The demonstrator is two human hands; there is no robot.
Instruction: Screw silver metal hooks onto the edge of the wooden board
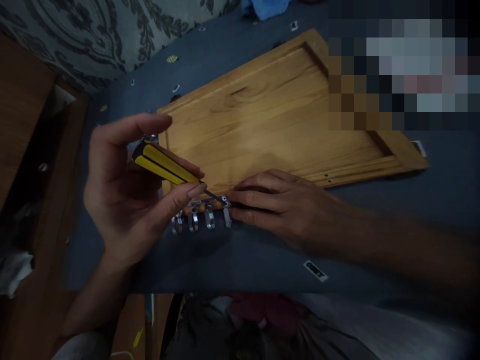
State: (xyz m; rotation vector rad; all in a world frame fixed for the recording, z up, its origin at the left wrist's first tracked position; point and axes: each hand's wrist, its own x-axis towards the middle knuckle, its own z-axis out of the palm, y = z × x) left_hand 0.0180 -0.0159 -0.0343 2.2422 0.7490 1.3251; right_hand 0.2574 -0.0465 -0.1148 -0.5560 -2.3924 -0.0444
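My left hand (131,190) is closed round a screwdriver with a yellow and black handle (165,165). Its thin shaft slants down to the right, and the tip meets a screw at the right end of a metal hook rack (202,212). The rack has several shiny hooks and lies against the near edge of a wooden panel (270,115). My right hand (277,205) lies flat beside the rack's right end, its fingers pressed together on the rack and the panel's edge.
The panel lies on a dark blue cloth (431,200). Small labels (315,270) and dark bits are scattered on the cloth. A patterned wall is at the back left, brown furniture (22,105) stands at the left, and a blurred patch covers the top right.
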